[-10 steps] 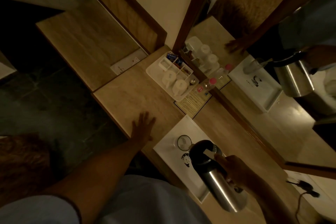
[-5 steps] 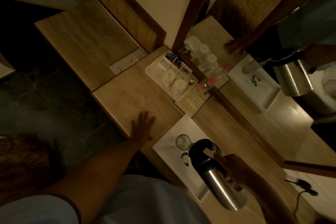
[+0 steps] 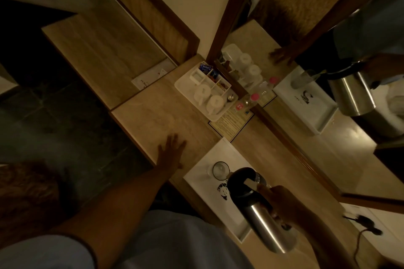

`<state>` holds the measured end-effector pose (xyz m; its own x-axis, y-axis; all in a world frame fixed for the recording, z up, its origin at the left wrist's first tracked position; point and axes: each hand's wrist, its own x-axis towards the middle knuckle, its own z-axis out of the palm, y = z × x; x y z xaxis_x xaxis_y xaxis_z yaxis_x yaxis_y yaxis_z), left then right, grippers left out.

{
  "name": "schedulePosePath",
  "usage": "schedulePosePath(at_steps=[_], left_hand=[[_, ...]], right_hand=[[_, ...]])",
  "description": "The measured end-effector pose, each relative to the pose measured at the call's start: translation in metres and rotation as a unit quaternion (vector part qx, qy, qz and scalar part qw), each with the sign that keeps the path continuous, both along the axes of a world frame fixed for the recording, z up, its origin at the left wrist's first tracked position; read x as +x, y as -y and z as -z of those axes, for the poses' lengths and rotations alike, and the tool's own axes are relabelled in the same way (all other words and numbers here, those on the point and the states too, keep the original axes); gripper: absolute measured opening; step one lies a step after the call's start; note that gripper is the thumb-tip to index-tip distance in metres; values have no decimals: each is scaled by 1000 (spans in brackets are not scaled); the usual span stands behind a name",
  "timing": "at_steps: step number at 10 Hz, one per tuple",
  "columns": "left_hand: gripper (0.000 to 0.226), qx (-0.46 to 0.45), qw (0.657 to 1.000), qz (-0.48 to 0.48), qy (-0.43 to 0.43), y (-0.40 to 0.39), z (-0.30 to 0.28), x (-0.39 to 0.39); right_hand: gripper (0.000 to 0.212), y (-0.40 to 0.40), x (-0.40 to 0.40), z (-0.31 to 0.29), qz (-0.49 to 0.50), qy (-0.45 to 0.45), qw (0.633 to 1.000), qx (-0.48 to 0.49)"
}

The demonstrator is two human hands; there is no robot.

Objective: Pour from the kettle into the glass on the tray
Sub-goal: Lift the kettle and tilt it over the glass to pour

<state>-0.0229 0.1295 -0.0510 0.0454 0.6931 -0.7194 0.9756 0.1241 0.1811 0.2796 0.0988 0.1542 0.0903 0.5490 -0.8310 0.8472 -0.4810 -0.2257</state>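
A steel kettle [image 3: 264, 223] with a black lid is held tilted above the white tray [image 3: 203, 172], its spout end over the rim of the clear glass [image 3: 220, 170]. My right hand [image 3: 282, 205] grips the kettle's handle from the right. The glass stands upright on the tray's far left part, beside a dark printed figure. My left hand [image 3: 171, 150] lies flat on the counter with fingers spread, left of the tray and holding nothing. Whether liquid is flowing is too dim to tell.
A second white tray [image 3: 185, 85] with two upturned cups, sachets and a spoon sits further back. Pink-capped water bottles [image 3: 251, 99] and a printed card [image 3: 229, 123] lie against the mirror [image 3: 328, 137]. A black cable and plug [image 3: 363, 223] lie at the right.
The kettle has shifted slightly and stays tilted at the glass. My left hand has not moved.
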Motion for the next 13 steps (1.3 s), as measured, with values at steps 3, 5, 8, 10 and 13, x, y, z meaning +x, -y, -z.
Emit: schedulePosePath(at_steps=[3,5,8,10,13], left_hand=[[100,2,1000,-4,4,0,0,0],[101,2,1000,-2,3,0,1,0],[101,3,1000,-3,2,0,0,-1],[101,4,1000,1,2,0,-1,-1],[100,5,1000,0,4,1,-1,0]], right_hand=[[55,-1,-3,0,27,-9,1000,-10],[58,0,-5,-1,43,-22,999,-10],[70,3,-5,2,83,-67,994,-1],[76,7,-3,3,84,-73,994,1],[57,24,9,20,99,-109,988,51]])
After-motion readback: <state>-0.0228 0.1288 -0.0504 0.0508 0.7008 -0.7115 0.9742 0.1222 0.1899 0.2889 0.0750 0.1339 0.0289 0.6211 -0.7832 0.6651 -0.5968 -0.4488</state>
